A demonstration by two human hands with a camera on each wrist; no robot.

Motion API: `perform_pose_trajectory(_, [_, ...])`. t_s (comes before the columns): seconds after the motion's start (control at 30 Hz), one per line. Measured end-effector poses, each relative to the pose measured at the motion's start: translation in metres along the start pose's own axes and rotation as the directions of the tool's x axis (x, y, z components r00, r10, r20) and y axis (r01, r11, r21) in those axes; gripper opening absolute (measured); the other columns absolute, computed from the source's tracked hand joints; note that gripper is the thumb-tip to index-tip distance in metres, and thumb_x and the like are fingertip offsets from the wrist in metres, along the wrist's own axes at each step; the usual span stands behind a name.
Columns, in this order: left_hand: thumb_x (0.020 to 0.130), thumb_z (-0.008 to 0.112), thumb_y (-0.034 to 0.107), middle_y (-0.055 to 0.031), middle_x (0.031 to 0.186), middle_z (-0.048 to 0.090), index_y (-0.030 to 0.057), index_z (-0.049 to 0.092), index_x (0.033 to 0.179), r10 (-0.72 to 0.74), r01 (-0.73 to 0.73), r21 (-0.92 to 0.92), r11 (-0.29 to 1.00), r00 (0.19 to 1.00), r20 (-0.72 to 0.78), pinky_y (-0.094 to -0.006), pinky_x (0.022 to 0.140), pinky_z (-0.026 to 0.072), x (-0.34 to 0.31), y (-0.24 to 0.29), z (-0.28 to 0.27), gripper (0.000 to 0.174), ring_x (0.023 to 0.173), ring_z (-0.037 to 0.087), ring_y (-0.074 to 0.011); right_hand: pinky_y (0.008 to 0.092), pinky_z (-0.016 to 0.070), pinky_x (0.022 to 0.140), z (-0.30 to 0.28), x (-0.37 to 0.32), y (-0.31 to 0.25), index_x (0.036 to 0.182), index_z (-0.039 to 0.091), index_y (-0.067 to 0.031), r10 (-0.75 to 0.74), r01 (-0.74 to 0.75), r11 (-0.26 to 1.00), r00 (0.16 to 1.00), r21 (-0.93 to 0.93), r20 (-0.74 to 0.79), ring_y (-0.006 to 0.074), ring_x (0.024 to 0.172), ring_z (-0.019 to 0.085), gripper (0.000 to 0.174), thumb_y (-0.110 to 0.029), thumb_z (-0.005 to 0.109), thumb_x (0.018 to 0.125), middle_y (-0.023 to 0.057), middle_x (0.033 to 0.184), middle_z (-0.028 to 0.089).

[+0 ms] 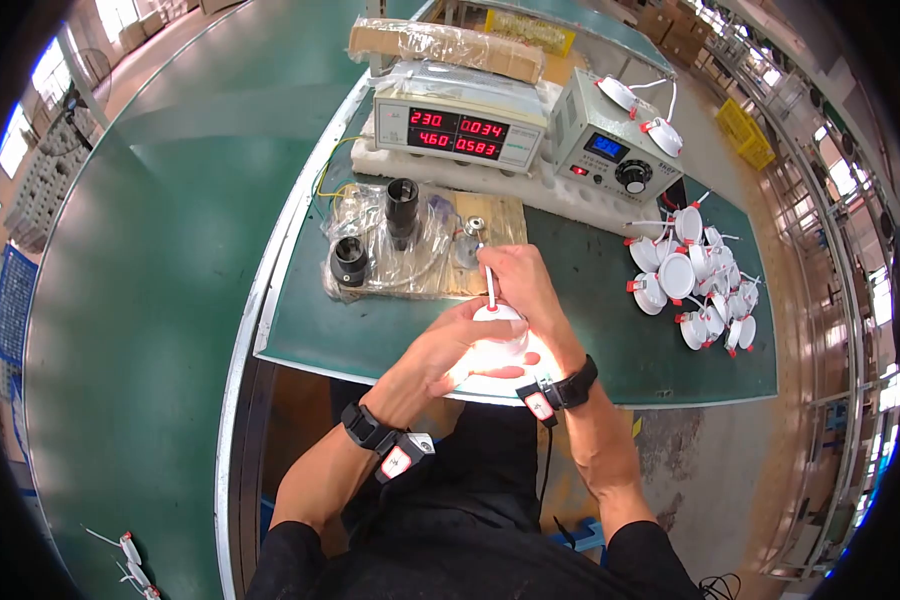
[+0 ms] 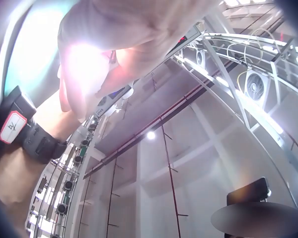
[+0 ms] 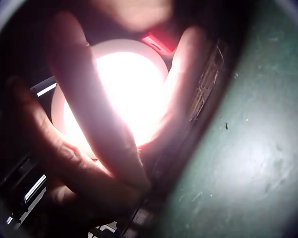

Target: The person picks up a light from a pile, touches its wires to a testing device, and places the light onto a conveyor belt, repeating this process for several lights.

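A round white LED downlight (image 1: 500,318) is lit, its face turned down and glowing strongly. My left hand (image 1: 448,350) grips it, fingers spread across the bright face in the right wrist view, where the lamp's rim (image 3: 124,47) shows around the glare. A white cable (image 1: 491,290) rises from the lamp's back. My right hand (image 1: 530,285) pinches this cable near its far end, close to a small metal post (image 1: 474,226) on a wooden board (image 1: 510,220). In the left wrist view the glare (image 2: 87,64) hides most of the lamp.
Plastic-wrapped black cylinders (image 1: 402,215) stand on the board's left. Behind are a meter (image 1: 458,135) with red digits and a grey power supply (image 1: 615,150) with two downlights on top. A pile of white downlights (image 1: 678,275) lies on the green table (image 1: 600,350) at right.
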State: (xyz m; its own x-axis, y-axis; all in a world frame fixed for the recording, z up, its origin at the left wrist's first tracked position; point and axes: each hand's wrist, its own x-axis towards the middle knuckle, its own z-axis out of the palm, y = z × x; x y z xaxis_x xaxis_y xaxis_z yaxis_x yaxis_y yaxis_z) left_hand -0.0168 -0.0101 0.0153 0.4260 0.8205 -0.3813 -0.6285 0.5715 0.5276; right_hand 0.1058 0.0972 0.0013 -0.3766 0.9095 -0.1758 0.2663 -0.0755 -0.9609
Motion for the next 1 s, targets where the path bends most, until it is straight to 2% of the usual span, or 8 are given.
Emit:
perform_pose_trajectory(0.27, [0.088, 0.068, -0.002, -0.0190, 0.118, 0.065, -0.0036, 0.053, 0.126, 0.018, -0.017, -0.040, 0.999, 1.000, 0.021, -0.0358, 0.079, 0.0656, 0.0065, -0.0068, -0.0065, 0.040, 0.103, 0.071, -0.0387, 0.0308, 0.0361, 0.045, 0.0014, -0.0013, -0.0019, 0.068, 0.061, 0.0024, 0.014, -0.014, 1.000, 1.000, 0.016, -0.012, 0.0103, 0.048, 0.046, 0.029, -0.020, 0.060, 0.085, 0.0029, 0.053, 0.052])
perform_pose_trajectory(0.47, [0.088, 0.069, -0.001, -0.0178, 0.116, 0.065, -0.0020, 0.053, 0.123, 0.018, -0.017, -0.027, 0.999, 0.999, 0.028, -0.0347, 0.076, 0.0656, 0.0071, -0.0073, -0.0085, 0.038, 0.102, 0.071, -0.0380, 0.0315, 0.0376, 0.046, 0.0001, 0.0000, -0.0002, 0.069, 0.062, 0.0028, 0.037, -0.037, 0.999, 0.999, 0.007, -0.009, 0.0119, 0.048, 0.048, 0.028, -0.021, 0.061, 0.085, 0.0040, 0.053, 0.053])
perform_pose_trajectory(0.57, [0.089, 0.068, -0.001, -0.0161, 0.117, 0.066, -0.0007, 0.054, 0.120, 0.012, -0.011, -0.028, 1.000, 1.000, 0.028, -0.0363, 0.081, 0.0640, 0.0069, -0.0076, -0.0090, 0.034, 0.102, 0.072, -0.0368, 0.0317, 0.0378, 0.046, -0.0002, -0.0010, -0.0017, 0.070, 0.062, 0.0024, 0.054, -0.053, 0.999, 0.998, 0.008, -0.012, 0.0120, 0.048, 0.048, 0.028, -0.021, 0.061, 0.084, 0.0041, 0.053, 0.053])
perform_pose_trajectory(0.77, [0.089, 0.067, -0.001, -0.0159, 0.116, 0.066, -0.0006, 0.055, 0.119, 0.000, 0.002, -0.034, 0.999, 0.999, 0.038, -0.0367, 0.081, 0.0636, 0.0058, -0.0063, -0.0091, 0.033, 0.102, 0.072, -0.0368, 0.0317, 0.0379, 0.047, 0.0007, -0.0022, -0.0035, 0.070, 0.062, 0.0023, 0.074, -0.074, 0.997, 0.997, 0.020, -0.011, 0.0122, 0.048, 0.049, 0.027, -0.021, 0.060, 0.084, 0.0043, 0.055, 0.054])
perform_pose_trajectory(1.0, [0.089, 0.066, -0.002, -0.0162, 0.116, 0.065, -0.0017, 0.055, 0.118, 0.013, -0.010, -0.043, 0.999, 0.998, 0.058, -0.0400, 0.088, 0.0624, 0.0042, -0.0059, -0.0097, 0.031, 0.104, 0.071, -0.0380, 0.0322, 0.0373, 0.047, 0.0005, -0.0020, -0.0032, 0.070, 0.062, 0.0029, 0.074, -0.074, 0.997, 0.997, 0.014, -0.007, 0.0123, 0.048, 0.048, 0.028, -0.021, 0.060, 0.084, 0.0042, 0.054, 0.053])
